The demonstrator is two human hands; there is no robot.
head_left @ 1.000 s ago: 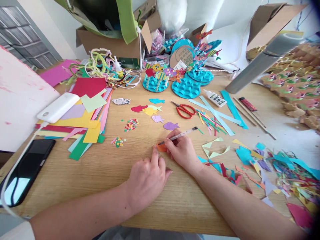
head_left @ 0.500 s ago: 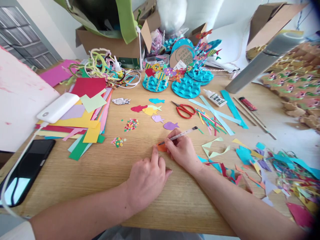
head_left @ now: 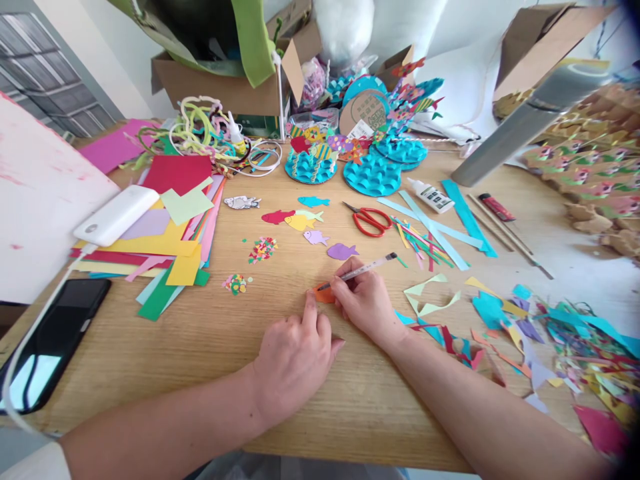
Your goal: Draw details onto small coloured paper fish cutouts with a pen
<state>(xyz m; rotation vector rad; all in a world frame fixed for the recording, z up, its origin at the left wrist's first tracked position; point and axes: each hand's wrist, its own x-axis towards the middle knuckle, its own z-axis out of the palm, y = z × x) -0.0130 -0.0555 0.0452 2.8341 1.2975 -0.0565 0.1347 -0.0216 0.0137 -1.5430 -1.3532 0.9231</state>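
My right hand [head_left: 367,300] is closed round a slim clear pen [head_left: 367,265], its tip on a small orange paper piece [head_left: 326,293] lying flat on the table. The fingers partly cover that piece, so its full outline is hidden. My left hand [head_left: 296,357] points its index finger at the left end of the orange piece and presses it down; the other fingers are loosely bent and hold nothing. Just beyond lie paper fish: a purple one [head_left: 343,251], a lilac one [head_left: 316,237], a yellow one [head_left: 299,221], a red one [head_left: 277,217] and a blue one [head_left: 313,201].
Red-handled scissors [head_left: 373,223], paper strips [head_left: 435,227] and a glue bottle [head_left: 431,196] lie beyond my right hand. Paper scraps [head_left: 535,333] spread at the right. Confetti dots [head_left: 263,250], stacked coloured paper [head_left: 175,247] and a phone [head_left: 55,340] are leftward. Blue egg-carton bases [head_left: 371,175] stand behind.
The pen tip has shifted very slightly on the orange paper. Both hands stay in nearly the same place.
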